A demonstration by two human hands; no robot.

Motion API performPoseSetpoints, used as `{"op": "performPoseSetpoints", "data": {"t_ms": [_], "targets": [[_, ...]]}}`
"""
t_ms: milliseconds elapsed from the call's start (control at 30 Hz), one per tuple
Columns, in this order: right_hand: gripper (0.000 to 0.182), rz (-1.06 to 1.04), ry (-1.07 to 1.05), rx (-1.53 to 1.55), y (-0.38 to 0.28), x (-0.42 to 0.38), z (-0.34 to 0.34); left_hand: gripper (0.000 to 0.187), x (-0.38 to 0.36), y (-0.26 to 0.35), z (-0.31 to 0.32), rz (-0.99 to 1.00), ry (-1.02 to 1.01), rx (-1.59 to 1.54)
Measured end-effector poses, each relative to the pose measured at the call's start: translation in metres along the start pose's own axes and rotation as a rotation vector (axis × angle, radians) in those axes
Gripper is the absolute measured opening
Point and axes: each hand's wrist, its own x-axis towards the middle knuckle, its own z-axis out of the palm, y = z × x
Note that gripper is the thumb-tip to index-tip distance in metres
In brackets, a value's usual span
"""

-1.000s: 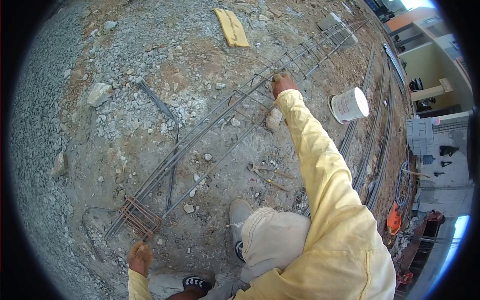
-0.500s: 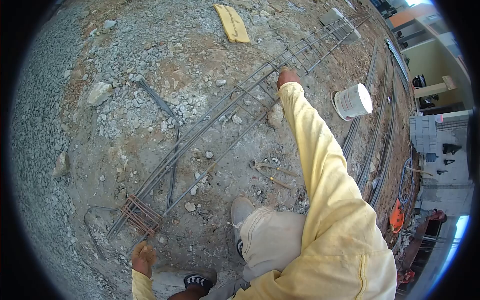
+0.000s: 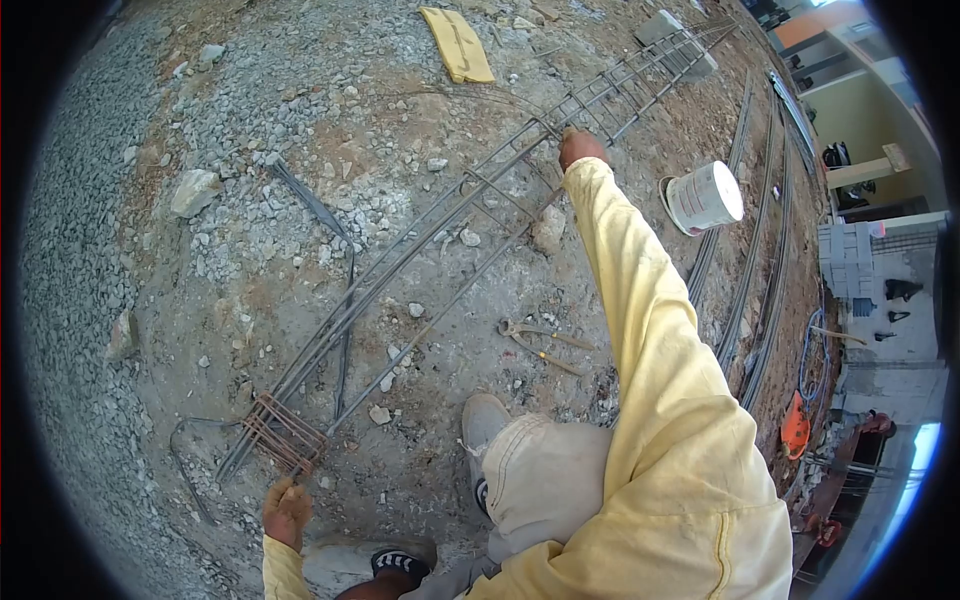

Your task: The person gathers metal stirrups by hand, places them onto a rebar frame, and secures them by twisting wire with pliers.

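A long rebar cage (image 3: 471, 203) lies diagonally across the ground, with square stirrups spaced along its far part. At its near end, several rusty stirrups (image 3: 283, 432) are bunched together around the bars. My left hand (image 3: 287, 512) is closed at that end, just below the bunch, its fingers around the tip of a steel bar. Farther up, my right hand (image 3: 581, 148) is closed on the cage beside a stirrup; its fingertips are partly hidden. Pincers (image 3: 545, 345) with yellow marks on the handles lie open on the dirt between the cage and my right arm.
A white bucket (image 3: 704, 199) lies tipped beside loose long bars (image 3: 743, 300). Under the cage's far end is a concrete block (image 3: 676, 43). A yellow pad (image 3: 457, 45) rests on the gravel. Rocks (image 3: 196, 193) and a dark strip (image 3: 312, 200) lie left of the cage.
My right hand has shifted very slightly up and right along the cage. The left hand stays almost in place by the bunched stirrups. The whole view has moved a little.
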Motion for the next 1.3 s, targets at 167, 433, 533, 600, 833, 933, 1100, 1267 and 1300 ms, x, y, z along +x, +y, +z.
{"op": "performPoseSetpoints", "data": {"t_ms": [167, 433, 533, 600, 833, 933, 1100, 1267, 1300], "targets": [[0.027, 0.036, -0.077, -0.018, -0.010, -0.010, -0.021, 0.037, -0.003, -0.010, -0.007, -0.051, 0.013, 0.030], [0.027, -0.220, -0.399, 0.344, -0.076, -0.113, -0.055, 0.041, 0.011, -0.013, -0.015, -0.045, -0.089, 0.036], [0.023, -0.361, -0.085, 0.330, -0.073, -0.130, -0.017, 0.043, 0.016, -0.007, -0.014, -0.020, -0.114, 0.064], [0.024, -0.287, -0.179, 0.299, -0.069, -0.125, -0.018, 0.044, 0.014, 0.001, -0.009, -0.014, -0.094, 0.091], [0.021, -0.165, -0.050, 0.213, -0.065, -0.118, -0.020, 0.045, -0.003, 0.001, -0.007, -0.015, -0.043, 0.102], [0.024, -0.148, 0.013, 0.251, -0.057, -0.106, 0.005, 0.045, -0.006, -0.008, -0.014, -0.024, -0.066, 0.087], [0.026, -0.089, -0.069, 0.049, -0.053, -0.088, 0.014, 0.049, -0.010, -0.014, -0.015, -0.063, -0.069, 0.086], [0.031, -0.521, 0.122, 0.237, -0.134, -0.145, -0.043, 0.044, -0.003, 0.000, -0.002, 0.025, -0.138, 0.094], [0.027, -0.594, -0.085, 0.369, -0.161, -0.169, -0.052, 0.044, 0.004, 0.002, 0.001, 0.059, -0.165, 0.097]]}}
